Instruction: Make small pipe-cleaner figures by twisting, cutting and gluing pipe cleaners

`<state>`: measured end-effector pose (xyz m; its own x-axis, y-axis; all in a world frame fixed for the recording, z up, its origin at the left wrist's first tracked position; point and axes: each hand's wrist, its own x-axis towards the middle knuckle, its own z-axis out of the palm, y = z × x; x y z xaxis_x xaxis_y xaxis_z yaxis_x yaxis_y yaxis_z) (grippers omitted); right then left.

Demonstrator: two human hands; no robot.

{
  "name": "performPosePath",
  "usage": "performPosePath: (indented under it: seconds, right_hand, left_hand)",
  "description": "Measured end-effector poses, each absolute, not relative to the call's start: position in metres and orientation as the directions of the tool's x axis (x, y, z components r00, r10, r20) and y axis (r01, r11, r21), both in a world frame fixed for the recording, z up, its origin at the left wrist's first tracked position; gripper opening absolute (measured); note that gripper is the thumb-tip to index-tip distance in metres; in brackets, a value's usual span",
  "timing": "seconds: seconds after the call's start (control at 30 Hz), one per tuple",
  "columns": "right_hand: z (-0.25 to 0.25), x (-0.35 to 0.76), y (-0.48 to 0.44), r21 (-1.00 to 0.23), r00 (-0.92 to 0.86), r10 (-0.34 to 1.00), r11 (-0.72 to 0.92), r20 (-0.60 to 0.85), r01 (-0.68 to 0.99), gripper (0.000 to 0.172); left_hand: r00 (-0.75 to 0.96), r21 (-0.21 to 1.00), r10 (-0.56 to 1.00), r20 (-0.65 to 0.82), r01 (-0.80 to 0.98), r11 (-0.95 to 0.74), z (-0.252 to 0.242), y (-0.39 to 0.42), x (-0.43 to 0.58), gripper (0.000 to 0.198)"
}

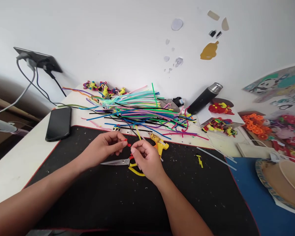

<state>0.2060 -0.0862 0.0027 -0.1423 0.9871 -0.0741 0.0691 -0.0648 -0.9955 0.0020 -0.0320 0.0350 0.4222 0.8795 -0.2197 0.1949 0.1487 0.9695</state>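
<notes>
My left hand [107,144] pinches a small curled piece of red pipe cleaner [129,144] between thumb and fingertips. Just right of it, my right hand [147,159] has its thumb and index finger closed together; whatever lies between them is too small to make out. Below both hands, scissors [116,162] with red and yellow handles rest on the black mat [108,203], partly covered by my right hand. Behind that hand lies a yellow glue gun [162,146], also partly hidden. A small bent yellow piece [200,161] is on the mat further right.
A heap of coloured pipe cleaners [137,111] spreads behind the mat. At left is a phone [58,124]; at back right, a black flask [202,100] leans over. Small colourful figures [104,89] stand by the wall. Clear glue sticks [216,158] cross the mat's right edge.
</notes>
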Motion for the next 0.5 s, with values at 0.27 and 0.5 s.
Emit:
performPosePath:
  seconds: [0.27, 0.5]
  right_hand:
    - [-0.001, 0.203, -0.085, -0.996, -0.140, 0.986, -0.083, -0.086, 0.026, 0.021]
    - [-0.001, 0.202, -0.085, -0.996, -0.131, 0.988, -0.083, -0.084, 0.014, 0.022]
  left_hand:
    - [0.373, 0.963, 0.891, -0.259, 0.167, 0.211, 0.037, -0.043, 0.009, 0.047]
    - [0.382, 0.963, 0.892, -0.243, 0.208, 0.173, 0.032, -0.047, 0.009, 0.049]
